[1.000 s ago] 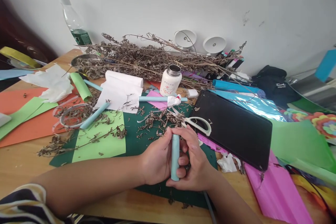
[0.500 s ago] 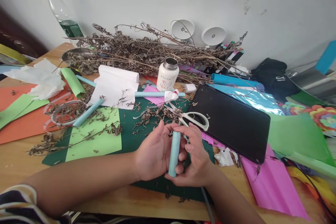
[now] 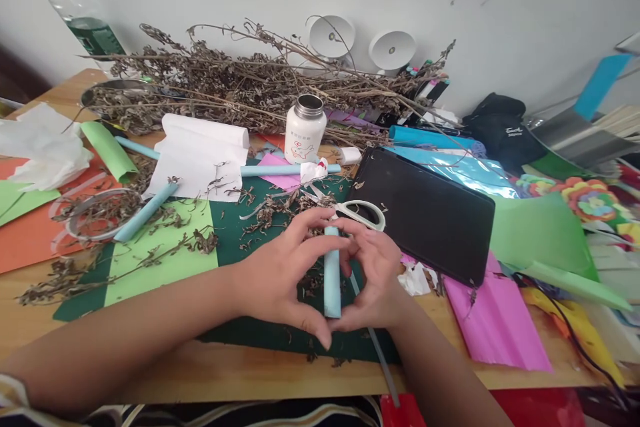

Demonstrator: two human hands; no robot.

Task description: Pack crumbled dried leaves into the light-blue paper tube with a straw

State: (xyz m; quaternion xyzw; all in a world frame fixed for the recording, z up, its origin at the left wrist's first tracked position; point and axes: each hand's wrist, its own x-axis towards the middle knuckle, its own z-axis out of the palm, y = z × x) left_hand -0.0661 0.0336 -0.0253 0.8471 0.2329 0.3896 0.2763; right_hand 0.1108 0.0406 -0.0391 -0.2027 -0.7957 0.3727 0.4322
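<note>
A short light-blue rolled paper tube [image 3: 332, 280] stands nearly upright between my hands, above the dark green mat. My right hand [image 3: 373, 277] holds it, thumb at its lower end and fingers curled near the top. My left hand [image 3: 285, 273] arches over from the other side with thumb and fingers wide apart. Its fingertips cross the tube's upper end, while the thumb points to just below the bottom. Right behind the hands lie pale-handled scissors [image 3: 367, 213] among dry plant bits. Longer blue paper tubes lie further off, one on the left [image 3: 145, 213] and one near the white bottle [image 3: 305, 130].
Dried stems [image 3: 240, 80] are heaped along the wall. A black tablet-like slab [image 3: 425, 210] lies to the right, beside pink paper [image 3: 500, 327]. Green paper [image 3: 160, 267] and white paper [image 3: 200, 153] lie left. A thin grey rod [image 3: 383, 363] crosses the front edge.
My left hand has turned from palm-up beside the tube to arching over it with fingers across its top. The tube has become more upright. The whole view has shifted slightly.
</note>
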